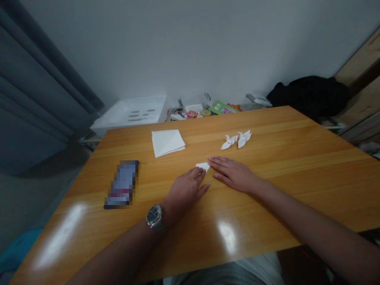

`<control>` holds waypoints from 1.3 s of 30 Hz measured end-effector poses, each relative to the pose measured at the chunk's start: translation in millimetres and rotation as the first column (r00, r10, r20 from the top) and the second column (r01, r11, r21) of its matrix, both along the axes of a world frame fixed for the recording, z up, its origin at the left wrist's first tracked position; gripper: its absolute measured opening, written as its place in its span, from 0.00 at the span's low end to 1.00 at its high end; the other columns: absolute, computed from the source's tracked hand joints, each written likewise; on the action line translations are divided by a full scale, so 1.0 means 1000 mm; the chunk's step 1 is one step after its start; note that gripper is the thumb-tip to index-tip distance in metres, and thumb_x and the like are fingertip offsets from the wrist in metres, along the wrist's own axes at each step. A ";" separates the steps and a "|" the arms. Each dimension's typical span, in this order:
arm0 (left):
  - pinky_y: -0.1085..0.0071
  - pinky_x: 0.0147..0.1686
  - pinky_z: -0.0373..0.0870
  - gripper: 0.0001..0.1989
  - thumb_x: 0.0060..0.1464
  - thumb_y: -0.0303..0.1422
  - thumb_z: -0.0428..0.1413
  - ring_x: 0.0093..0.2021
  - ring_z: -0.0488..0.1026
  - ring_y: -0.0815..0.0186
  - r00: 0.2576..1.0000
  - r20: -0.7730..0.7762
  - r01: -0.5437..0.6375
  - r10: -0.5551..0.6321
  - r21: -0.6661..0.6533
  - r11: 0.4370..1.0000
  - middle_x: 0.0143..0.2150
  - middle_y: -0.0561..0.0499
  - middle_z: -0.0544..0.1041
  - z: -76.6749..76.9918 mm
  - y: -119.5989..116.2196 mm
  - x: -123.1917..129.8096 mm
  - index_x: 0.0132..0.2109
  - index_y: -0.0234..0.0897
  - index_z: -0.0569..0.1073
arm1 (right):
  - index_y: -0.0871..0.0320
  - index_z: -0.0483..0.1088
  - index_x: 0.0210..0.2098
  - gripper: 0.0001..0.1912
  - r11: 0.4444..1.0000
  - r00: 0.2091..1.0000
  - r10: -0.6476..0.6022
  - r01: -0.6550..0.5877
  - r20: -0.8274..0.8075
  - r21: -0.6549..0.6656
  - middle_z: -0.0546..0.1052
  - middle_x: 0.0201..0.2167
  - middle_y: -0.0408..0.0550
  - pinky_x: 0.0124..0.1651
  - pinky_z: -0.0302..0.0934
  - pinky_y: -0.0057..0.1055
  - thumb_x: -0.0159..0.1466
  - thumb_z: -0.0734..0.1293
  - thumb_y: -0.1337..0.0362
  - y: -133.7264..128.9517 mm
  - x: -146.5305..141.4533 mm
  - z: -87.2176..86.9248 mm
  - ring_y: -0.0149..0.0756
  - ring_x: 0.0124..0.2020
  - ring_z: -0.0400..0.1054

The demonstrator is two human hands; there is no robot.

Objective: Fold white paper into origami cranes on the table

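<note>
A small folded piece of white paper [202, 166] lies on the wooden table between my hands. My left hand [190, 184], with a metal watch [154, 215] on its wrist, holds the paper down under bent fingertips; its thumb sticks out to the right, off the paper. Stretched flat on the table, my right hand [233, 173] has its fingertips at the paper's right corner, and its thumb is spread apart. Beyond the right hand stand two white folded paper birds, a left one [229, 142] and a right one [244, 138], close together.
A stack of white notepad sheets [168, 142] lies behind my left hand. A phone [123, 184] with a blurred screen is at the left. Past the table's far edge are a white tray-like piece [133, 111], a green packet [222, 107] and black cloth [308, 95].
</note>
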State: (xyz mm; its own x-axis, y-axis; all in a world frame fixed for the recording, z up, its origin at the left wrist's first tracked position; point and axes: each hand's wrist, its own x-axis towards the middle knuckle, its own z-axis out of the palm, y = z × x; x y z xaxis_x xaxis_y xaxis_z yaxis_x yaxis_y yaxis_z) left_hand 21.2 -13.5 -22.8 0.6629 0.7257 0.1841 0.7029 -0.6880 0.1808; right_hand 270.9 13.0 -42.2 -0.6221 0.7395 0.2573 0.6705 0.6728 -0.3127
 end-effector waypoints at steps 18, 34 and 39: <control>0.58 0.52 0.74 0.22 0.67 0.42 0.50 0.56 0.72 0.54 1.000 0.015 -0.009 0.009 0.000 1.000 0.60 0.40 0.71 -0.002 0.000 0.000 0.61 0.35 0.66 | 0.57 0.64 0.66 0.24 0.993 0.991 -0.105 0.099 -0.083 -0.070 0.66 0.66 0.53 0.69 0.56 0.47 0.75 0.53 0.58 0.007 0.006 -0.004 0.41 0.67 0.60; 0.60 0.56 0.72 0.22 0.68 0.42 0.49 0.58 0.71 0.55 1.000 -0.022 -0.007 0.007 0.010 1.000 0.60 0.42 0.72 0.001 0.001 0.000 0.62 0.33 0.67 | 0.57 0.69 0.62 0.24 0.994 0.993 -0.111 0.110 -0.046 -0.026 0.67 0.66 0.54 0.67 0.58 0.49 0.74 0.53 0.56 0.005 0.006 -0.003 0.45 0.65 0.62; 0.59 0.55 0.72 0.24 0.68 0.42 0.49 0.58 0.70 0.55 1.000 -0.028 -0.009 0.009 0.011 1.000 0.60 0.42 0.72 0.001 0.002 0.001 0.65 0.34 0.63 | 0.57 0.69 0.62 0.24 0.995 0.995 -0.098 0.098 -0.029 0.001 0.68 0.65 0.54 0.67 0.58 0.50 0.74 0.54 0.56 0.007 0.006 -0.004 0.46 0.65 0.62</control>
State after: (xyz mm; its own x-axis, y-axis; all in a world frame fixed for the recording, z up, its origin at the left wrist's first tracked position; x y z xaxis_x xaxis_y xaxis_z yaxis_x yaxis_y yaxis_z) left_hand 22.5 -11.7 -21.7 0.6613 0.7299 0.1730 0.7139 -0.6832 0.1533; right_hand 276.8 20.3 -46.1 -0.5391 0.7956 0.2764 0.7237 0.6054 -0.3312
